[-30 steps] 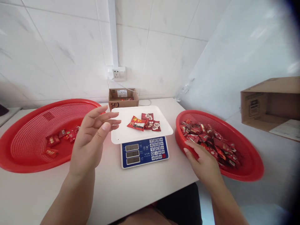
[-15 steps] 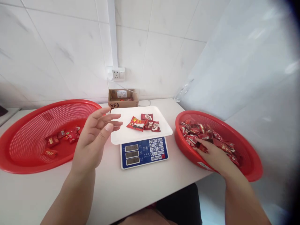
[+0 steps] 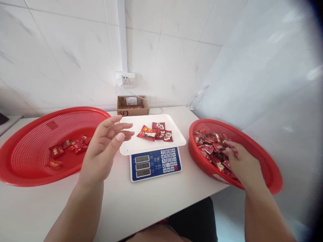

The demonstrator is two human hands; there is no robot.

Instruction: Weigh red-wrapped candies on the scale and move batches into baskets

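At frame right, packets (image 3: 210, 148) are lying below and left of the nearer right hand (image 3: 244, 164), its pinch being unclear; the left hand (image 3: 102, 149) is hovering, fingers spread.

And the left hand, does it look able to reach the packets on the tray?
Probably yes: the left hand is open near the tray, nothing visible stands between it and the packets, and the right hand is at the right basket.

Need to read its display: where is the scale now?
In the head view, the scale stands centrally, between the left red basket and the right red basket, in front of the cardboard box.
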